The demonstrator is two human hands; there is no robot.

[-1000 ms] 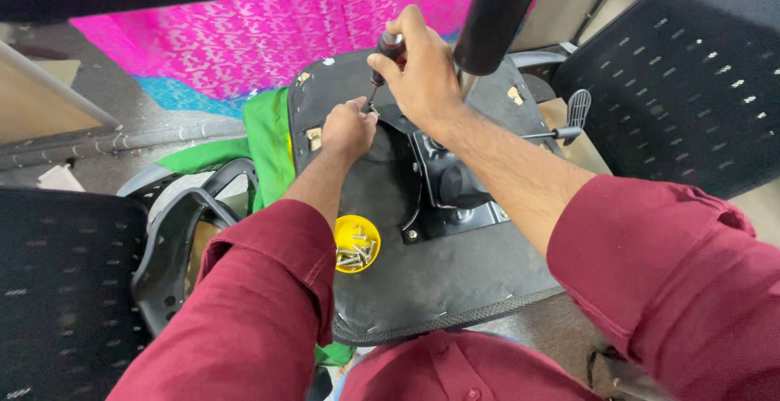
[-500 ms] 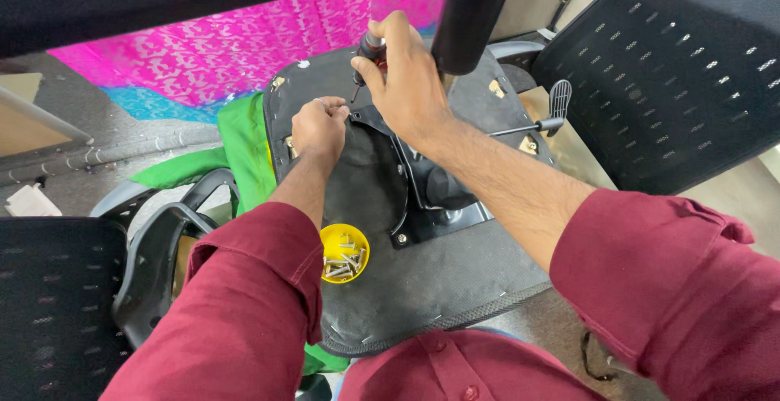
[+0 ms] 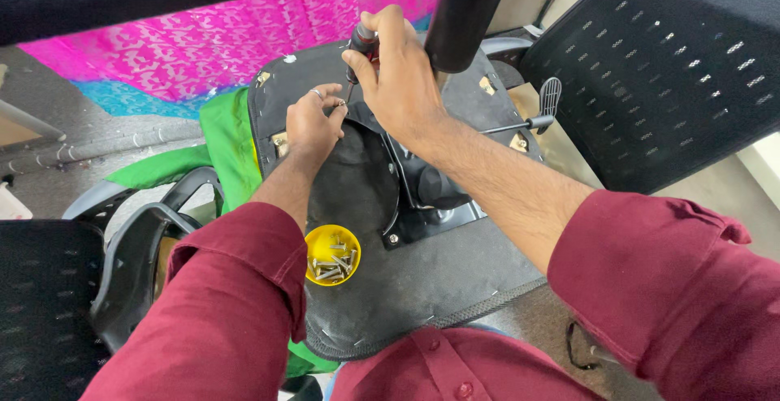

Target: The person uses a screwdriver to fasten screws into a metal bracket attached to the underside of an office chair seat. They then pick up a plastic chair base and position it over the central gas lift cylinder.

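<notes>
Pink patterned cloth point(image 3: 203, 39) across upper frame. Right hand point(image 3: 398, 68) wrapped around screwdriver point(image 3: 360, 43), left hand point(image 3: 313, 125) fingertips pinching its tip at centre; could slip and jab fingers.

Pink patterned cloth point(image 3: 203, 39), green fabric point(image 3: 227, 137) (rumpled), mesh chair back point(image 3: 666, 68)

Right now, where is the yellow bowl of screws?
In the head view, the yellow bowl sits on the upturned black chair seat, beside the left forearm's red sleeve and left of the metal mechanism plate.
</notes>
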